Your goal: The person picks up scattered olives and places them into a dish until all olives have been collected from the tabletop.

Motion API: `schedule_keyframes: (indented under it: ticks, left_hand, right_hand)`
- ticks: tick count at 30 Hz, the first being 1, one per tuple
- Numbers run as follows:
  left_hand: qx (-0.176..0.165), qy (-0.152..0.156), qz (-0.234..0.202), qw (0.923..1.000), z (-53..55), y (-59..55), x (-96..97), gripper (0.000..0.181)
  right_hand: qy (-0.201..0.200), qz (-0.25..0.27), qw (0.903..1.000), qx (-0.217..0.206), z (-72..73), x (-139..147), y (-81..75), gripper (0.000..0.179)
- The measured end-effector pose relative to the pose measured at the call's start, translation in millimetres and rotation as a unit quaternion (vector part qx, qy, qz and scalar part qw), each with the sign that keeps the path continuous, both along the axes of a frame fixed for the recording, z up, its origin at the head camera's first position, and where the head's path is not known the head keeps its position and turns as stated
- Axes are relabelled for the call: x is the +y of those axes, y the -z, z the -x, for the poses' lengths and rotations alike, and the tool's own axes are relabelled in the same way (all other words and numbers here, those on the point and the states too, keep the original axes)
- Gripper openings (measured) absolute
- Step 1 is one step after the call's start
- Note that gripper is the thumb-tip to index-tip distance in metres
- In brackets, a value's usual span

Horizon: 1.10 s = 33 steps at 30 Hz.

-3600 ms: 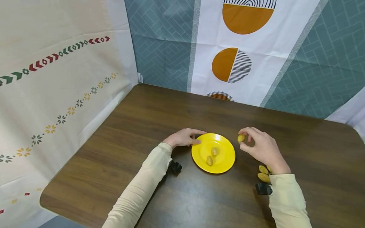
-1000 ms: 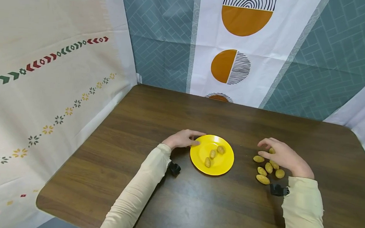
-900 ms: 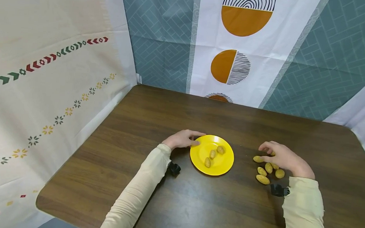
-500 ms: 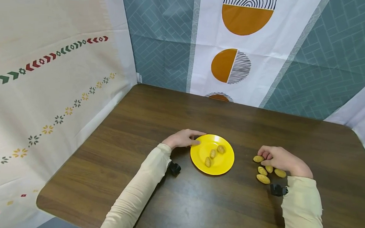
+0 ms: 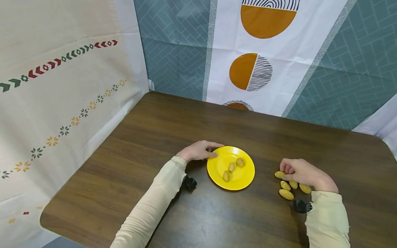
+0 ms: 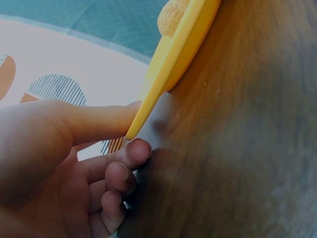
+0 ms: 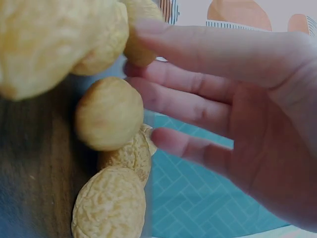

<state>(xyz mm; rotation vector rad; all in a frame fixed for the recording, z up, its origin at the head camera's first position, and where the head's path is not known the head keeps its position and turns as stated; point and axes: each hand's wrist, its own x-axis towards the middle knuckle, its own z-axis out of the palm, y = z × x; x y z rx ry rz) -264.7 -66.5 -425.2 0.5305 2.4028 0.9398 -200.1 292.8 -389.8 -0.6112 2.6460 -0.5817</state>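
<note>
On the wooden table sits a round yellow plate (image 5: 216,169), with three wrinkled, oval, yellow-brown nuts (image 5: 231,167) on it. My left hand (image 5: 197,151) pinches the rim at the far left, thumb above and fingers below in the left wrist view. Over the loose pile of similar nuts (image 5: 286,194) on the right, my right hand (image 5: 303,173) reaches down with curled fingers. In the right wrist view its thumb presses on one wrinkled nut (image 7: 141,52), fingertips at the other side. Part of the pile is hidden under the hand.
Bare tabletop (image 5: 261,213) lies between the plate and the pile. A patterned cloth (image 5: 64,113) hangs along the left edge and a teal-and-white curtain (image 5: 178,59) behind the table. Black wrist cameras (image 5: 302,206) sit low beside the sleeves.
A third nut joined the two on the plate after my right hand carried it there. That hand then returned to the pile, lowered, and curled its fingers. The left hand stayed at the rim.
</note>
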Motion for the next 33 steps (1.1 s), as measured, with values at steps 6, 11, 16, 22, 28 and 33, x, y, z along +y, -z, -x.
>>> schedule_keyframes:
  ticks: [6, 11, 16, 22, 28, 33]
  left_hand:
    - [0.000, -0.001, 0.000, 1.0000, 0.2, 1.1, 0.1, 0.049]
    - [-0.004, -0.002, 0.003, 1.0000, 0.0, 0.2, 0.9, 0.048]
    - [-0.003, -0.001, 0.003, 1.0000, 0.0, -1.1, 0.9, 0.048]
    - [0.004, 0.000, 0.008, 1.0000, 0.0, -2.1, 0.6, 0.048]
    - [0.006, -0.001, 0.006, 1.0000, -0.2, -2.2, 0.2, 0.048]
    - [0.000, -0.001, 0.002, 1.0000, -1.9, -2.1, -0.3, 0.048]
  right_hand:
    - [0.029, -0.009, 0.9977, 0.061, 1.7, -4, -1.9, 0.015]
    - [0.063, -0.022, 0.9893, 0.130, 3.0, -7, -3.1, 0.018]
    - [0.063, -0.022, 0.9830, 0.171, 2.3, -11, -5.2, 0.021]
    - [0.049, -0.016, 0.9811, 0.187, 1.6, -20, -8.3, 0.021]
    - [0.038, -0.008, 0.9806, 0.192, 0.1, -30, -9.9, 0.021]
    - [0.023, 0.000, 0.9806, 0.194, -0.4, -41, -7.4, 0.020]
